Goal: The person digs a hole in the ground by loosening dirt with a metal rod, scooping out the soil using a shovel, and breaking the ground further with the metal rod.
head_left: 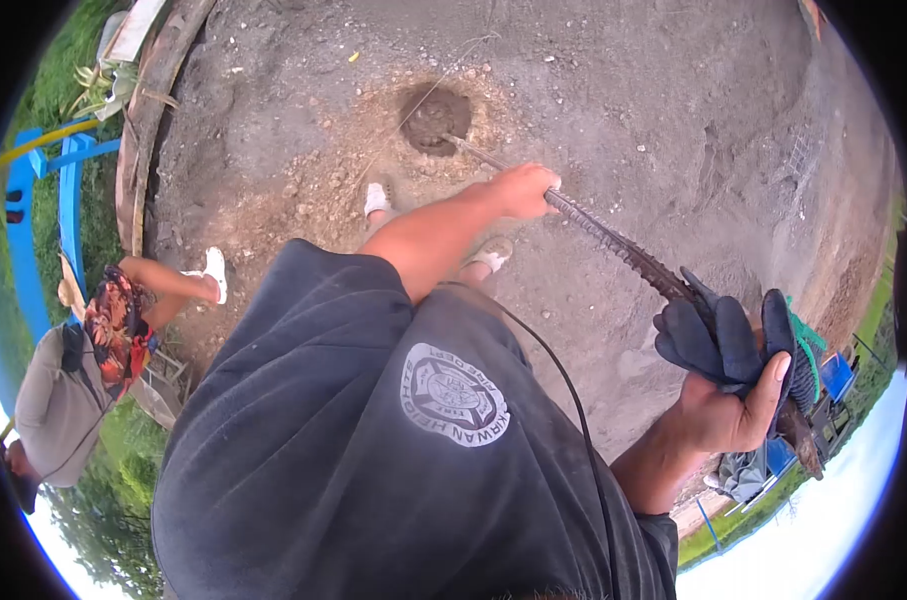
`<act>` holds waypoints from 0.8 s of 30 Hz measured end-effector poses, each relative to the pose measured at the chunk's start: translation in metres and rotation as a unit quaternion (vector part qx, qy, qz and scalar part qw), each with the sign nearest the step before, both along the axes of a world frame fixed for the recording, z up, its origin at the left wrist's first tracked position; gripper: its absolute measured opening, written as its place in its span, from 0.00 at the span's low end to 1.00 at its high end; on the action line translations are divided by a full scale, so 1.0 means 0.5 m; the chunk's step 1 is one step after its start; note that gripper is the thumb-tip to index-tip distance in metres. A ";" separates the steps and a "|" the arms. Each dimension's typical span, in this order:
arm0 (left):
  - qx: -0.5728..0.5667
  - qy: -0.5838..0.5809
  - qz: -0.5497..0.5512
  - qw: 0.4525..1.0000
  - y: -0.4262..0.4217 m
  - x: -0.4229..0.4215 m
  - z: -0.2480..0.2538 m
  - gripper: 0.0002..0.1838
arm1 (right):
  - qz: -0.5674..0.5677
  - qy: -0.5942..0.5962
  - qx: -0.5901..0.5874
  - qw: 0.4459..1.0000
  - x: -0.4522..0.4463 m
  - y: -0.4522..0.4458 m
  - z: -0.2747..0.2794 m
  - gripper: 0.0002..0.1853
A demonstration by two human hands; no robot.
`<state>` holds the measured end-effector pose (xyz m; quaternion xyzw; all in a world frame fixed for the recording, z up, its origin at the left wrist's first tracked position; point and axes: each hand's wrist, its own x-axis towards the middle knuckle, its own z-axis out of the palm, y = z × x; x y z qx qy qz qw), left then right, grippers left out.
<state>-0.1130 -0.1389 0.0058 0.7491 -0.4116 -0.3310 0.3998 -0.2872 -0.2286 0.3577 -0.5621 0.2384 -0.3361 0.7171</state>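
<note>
A long ribbed steel rebar rod [613, 240] slants from the hole [435, 120] in the ground up past my right side. Its lower end is at the hole's edge, beside dark, wet-looking mud. My left hand [523, 190] is closed around the rod's lower half, arm stretched forward. Near the upper end, my right hand [728, 410] is closed, palm up, on black gloves [713, 345] pressed against the rod. The gloves hide most of its fingers; the thumb is bare. A rusty end [801, 445] of the rod sticks out beyond them.
Bare soil [653, 110] with loose stones surrounds the hole, and my feet stand just behind it. Another person [73, 390] is at the left beside blue posts [70, 200]. A wooden edge [148, 130] runs along that side. A black cable [573, 400] hangs across my shirt.
</note>
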 end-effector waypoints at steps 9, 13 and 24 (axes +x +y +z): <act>-0.204 0.071 -0.149 0.965 0.076 0.090 0.546 0.20 | 0.147 -0.094 -0.193 0.966 0.084 0.032 0.418 0.28; -0.271 0.079 -0.157 0.946 0.092 0.136 0.627 0.22 | 0.111 -0.096 -0.232 0.962 0.176 0.021 0.359 0.26; 0.234 0.057 0.123 0.963 0.250 0.193 -0.041 0.44 | -0.042 -0.010 -0.142 0.989 0.280 -0.076 -0.185 0.27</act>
